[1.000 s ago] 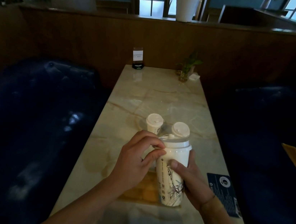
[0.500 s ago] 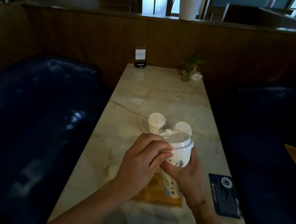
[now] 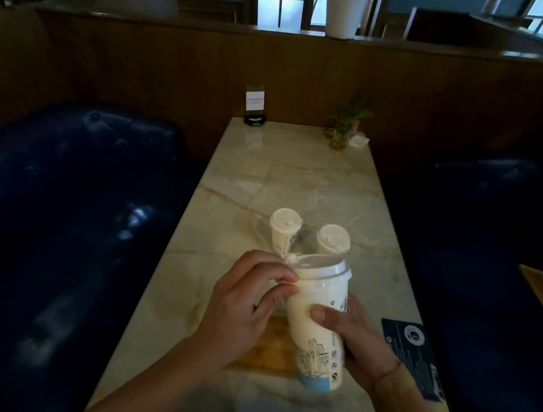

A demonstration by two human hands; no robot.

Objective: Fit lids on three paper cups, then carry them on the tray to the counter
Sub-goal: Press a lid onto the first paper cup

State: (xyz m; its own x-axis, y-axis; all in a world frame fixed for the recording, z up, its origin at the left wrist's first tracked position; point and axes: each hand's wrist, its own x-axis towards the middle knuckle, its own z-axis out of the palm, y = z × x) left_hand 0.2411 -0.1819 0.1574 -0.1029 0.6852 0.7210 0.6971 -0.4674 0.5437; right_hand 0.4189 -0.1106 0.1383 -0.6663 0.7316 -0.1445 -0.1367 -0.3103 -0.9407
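1. Three paper cups in view on a pale marbled tabletop (image 3: 303,161), dim lighting.
2. Near cup (image 3: 320,323): tall, white, line drawing and a blue band near its base. It is tilted, top leaning away from the camera. Whether its base touches the surface cannot be told.
3. Right hand (image 3: 362,345) is wrapped around the near cup's body from the right side, thumb lying across the front of the wall.
4. Left hand (image 3: 242,309) is curled, fingertips pinched against the cup's upper left side just under the rim, touching the edge of the lid (image 3: 320,267).
5. That lid is translucent white and sits over the cup mouth; whether it is fully seated all round cannot be told from this angle.
6. Left far cup (image 3: 282,229) and right far cup (image 3: 332,241) stand upright behind the near cup, each with a white lid on top, close together but apart.
7. Both far cups stand on a clear tray (image 3: 312,201); its outline is faint.
8. A yellowish wooden mat (image 3: 268,347) lies under the hands.
9. A dark blue card (image 3: 416,356) lies flat near the right edge, just beside the right wrist.
10. Far end: small sign stand (image 3: 255,105) on the left, small potted plant (image 3: 343,125) on the right.
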